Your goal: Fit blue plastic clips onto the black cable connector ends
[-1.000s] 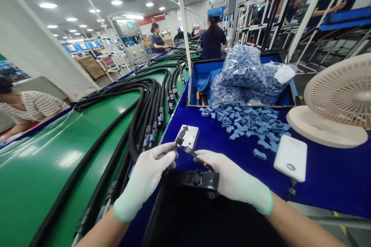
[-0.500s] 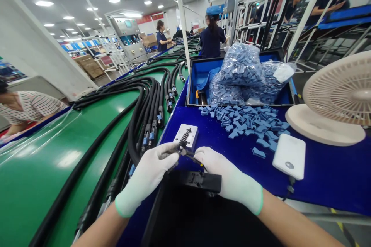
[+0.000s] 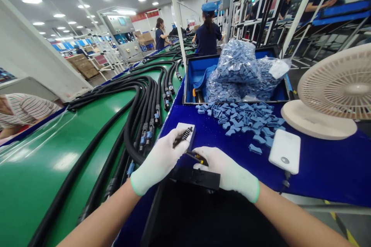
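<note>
My left hand [image 3: 162,156], in a white glove, has its thumb and fingers closed on a small black ribbed part [image 3: 185,134] over a white block [image 3: 191,128]. To its right, my right hand [image 3: 223,168], also gloved, is wrapped round a dark tool with yellow marks [image 3: 199,158], whose thin end reaches toward my left fingertips. Just below both hands lies a black fixture [image 3: 203,178]. Beyond my right hand, loose blue clips [image 3: 246,117] are spread on the blue table [image 3: 232,144].
Black hoses [image 3: 127,88] cover much of the green belt [image 3: 98,112] on the left. A blue crate [image 3: 191,67] with bagged clips [image 3: 237,65] stands behind the clips. On the right are a white power bank [image 3: 285,150] and a beige fan [image 3: 319,125]. Several people are farther off.
My left hand has moved up and forward onto the ribbed part at the white block. My right hand still holds the tool, with more of its yellow marking showing. The whole view has shifted slightly.
</note>
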Demonstrator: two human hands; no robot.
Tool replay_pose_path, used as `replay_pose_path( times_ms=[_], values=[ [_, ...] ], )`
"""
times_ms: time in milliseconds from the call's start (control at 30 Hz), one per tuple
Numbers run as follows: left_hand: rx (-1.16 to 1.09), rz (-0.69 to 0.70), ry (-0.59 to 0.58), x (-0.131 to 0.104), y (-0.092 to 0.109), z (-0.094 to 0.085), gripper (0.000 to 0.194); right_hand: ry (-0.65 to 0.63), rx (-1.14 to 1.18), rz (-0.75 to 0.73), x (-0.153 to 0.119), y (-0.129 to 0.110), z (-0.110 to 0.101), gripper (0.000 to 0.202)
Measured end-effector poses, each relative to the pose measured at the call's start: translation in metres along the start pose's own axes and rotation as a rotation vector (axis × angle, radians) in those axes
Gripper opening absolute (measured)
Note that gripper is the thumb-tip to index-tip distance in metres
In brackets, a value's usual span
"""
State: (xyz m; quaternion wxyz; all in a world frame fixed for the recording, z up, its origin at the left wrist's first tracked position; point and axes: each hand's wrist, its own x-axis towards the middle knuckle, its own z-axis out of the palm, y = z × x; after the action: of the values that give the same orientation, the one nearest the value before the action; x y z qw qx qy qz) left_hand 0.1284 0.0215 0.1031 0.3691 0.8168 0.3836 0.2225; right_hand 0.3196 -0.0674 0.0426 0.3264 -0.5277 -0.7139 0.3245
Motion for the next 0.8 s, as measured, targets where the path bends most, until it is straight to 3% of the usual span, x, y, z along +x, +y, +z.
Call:
replay_pose_path(
  times_ms=[133,233,400,533,667,733,800],
  values=[
    [0.066,0.012,0.009,-0.002,-0.001,0.004,0.041,0.061,-0.163,0.03,0.01,0.02,0.02,0.002],
    [0.054,-0.015,0.017,-0.001,-0.003,0.003,0.042,0.091,-0.205,0.038,0.018,0.03,0.032,0.007],
    [-0.126,-0.099,0.038,-0.001,-0.005,0.004,0.046,0.066,-0.185,-0.031,0.008,0.02,0.016,0.003],
    [-0.533,-0.111,0.182,0.001,-0.019,0.007,0.052,0.057,-0.174,-0.121,-0.009,0.016,-0.015,0.026],
    [-1.037,-0.125,0.072,0.003,-0.032,0.005,0.048,0.243,-0.318,0.011,-0.017,0.022,-0.023,0.042],
    [-1.047,-0.135,0.038,0.001,-0.033,0.002,0.048,0.253,-0.191,0.007,-0.022,0.018,-0.016,0.06],
    [-0.881,-0.123,0.071,-0.003,-0.029,0.0,0.047,0.21,0.165,0.054,-0.028,0.008,-0.003,0.071]
  ],
)
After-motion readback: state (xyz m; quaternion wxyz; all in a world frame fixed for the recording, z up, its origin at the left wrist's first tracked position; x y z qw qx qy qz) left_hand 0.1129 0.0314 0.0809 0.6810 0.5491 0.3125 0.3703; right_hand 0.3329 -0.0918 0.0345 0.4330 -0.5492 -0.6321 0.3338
